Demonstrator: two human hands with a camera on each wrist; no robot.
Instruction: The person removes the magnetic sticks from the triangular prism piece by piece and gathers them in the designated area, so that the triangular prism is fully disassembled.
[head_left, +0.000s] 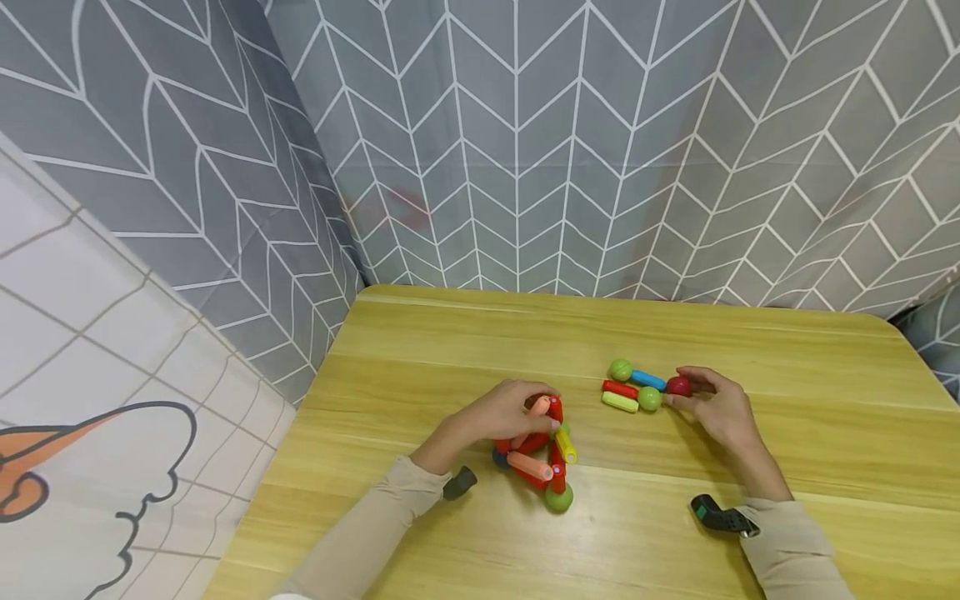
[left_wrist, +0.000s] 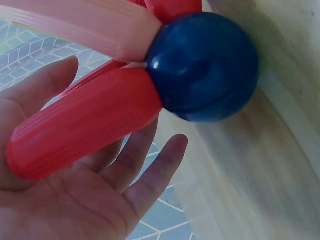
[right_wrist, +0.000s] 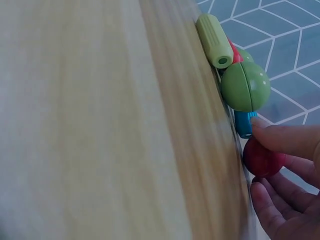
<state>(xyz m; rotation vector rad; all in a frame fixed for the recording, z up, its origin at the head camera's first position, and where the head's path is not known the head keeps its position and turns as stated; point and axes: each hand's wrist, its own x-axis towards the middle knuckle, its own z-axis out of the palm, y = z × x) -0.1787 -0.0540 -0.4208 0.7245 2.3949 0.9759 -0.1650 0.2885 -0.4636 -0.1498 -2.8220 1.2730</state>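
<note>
My left hand [head_left: 506, 414] reaches over a frame of toy rods and balls, its fingers and thumb round the upper rods. In the frame are salmon rods [head_left: 530, 465], red rods [head_left: 557, 478], a yellow rod [head_left: 566, 447] and a green ball [head_left: 558, 498] at the near corner. The left wrist view shows a blue ball [left_wrist: 205, 67] joined to a red rod [left_wrist: 85, 122], which crosses before the palm. My right hand [head_left: 720, 410] pinches a dark red ball [right_wrist: 262, 158] between thumb and fingers. That ball sits at the end of a blue rod [head_left: 648, 380].
Left of the right hand lie a green ball [head_left: 620, 370] at the blue rod's far end, a second green ball [head_left: 649, 398], a short red rod [head_left: 619, 389] and a yellow-green rod [head_left: 620, 402]. The wooden table [head_left: 450, 333] ends at a patterned grey curtain [head_left: 517, 150].
</note>
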